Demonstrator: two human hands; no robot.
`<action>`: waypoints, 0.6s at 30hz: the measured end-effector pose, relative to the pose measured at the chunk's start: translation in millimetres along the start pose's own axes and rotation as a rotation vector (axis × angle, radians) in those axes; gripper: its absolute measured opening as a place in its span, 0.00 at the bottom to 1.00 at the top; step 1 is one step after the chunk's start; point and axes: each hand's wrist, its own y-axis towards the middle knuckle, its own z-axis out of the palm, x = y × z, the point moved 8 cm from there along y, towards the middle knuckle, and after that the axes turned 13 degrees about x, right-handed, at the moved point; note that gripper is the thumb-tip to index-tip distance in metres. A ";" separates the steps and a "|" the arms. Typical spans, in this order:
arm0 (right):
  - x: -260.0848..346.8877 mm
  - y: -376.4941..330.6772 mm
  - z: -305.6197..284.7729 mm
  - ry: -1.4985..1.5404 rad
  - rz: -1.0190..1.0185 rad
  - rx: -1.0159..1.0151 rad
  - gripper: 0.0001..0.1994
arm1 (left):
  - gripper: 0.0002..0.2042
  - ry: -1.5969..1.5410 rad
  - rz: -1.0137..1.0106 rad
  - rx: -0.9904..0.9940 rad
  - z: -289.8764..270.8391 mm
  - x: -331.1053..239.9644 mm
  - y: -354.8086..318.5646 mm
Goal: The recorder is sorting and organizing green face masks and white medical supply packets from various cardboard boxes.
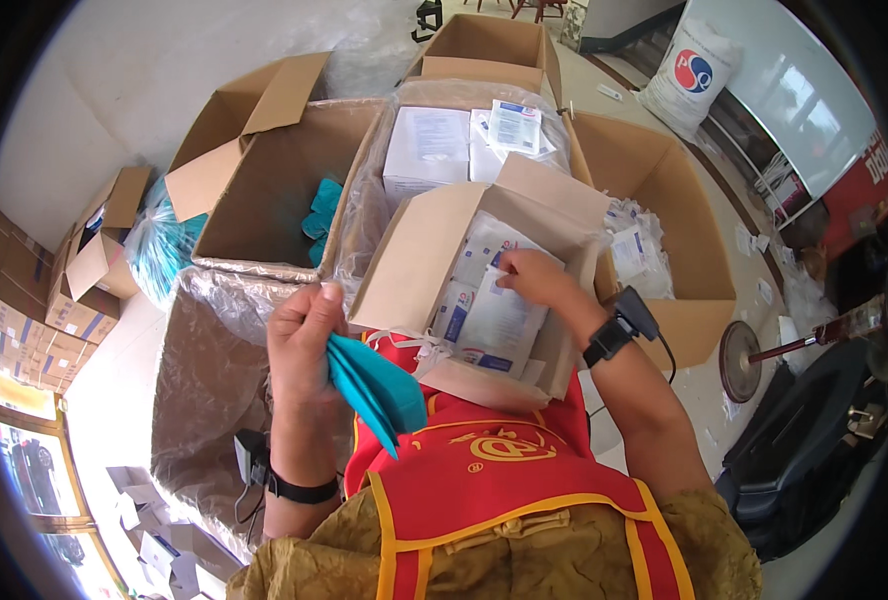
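While the left hand (304, 335) clamps folded teal cloth (376, 388), the right hand (539, 277) pinches a flat white packet (499, 325) inside an open brown cardboard box (409, 250); both seem light, limp, best held by an edge.

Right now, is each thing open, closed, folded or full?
Turquoise sheets: folded, hanging from left grip.
Left grip: closed on them.
Small carton: open.
White packets: lying inside it.
Right grip: at the packets, can't tell if closed.
Middle-left box: open, turquoise bundles inside.
Right box: open, more packets inside.
Clear bag: bulging.
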 end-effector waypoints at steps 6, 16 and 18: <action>89.7 -65.1 -75.9 0.173 -0.215 -0.045 0.06 | 0.07 0.347 -0.014 0.074 42.7 15.6 19.4; 171.6 -134.9 -119.5 -0.200 -0.593 -0.552 0.09 | 0.10 0.311 -0.190 0.298 85.7 38.6 26.1; 149.7 -139.3 -126.9 -0.024 -0.498 -0.553 0.12 | 0.10 0.189 -0.164 0.299 82.9 41.9 27.4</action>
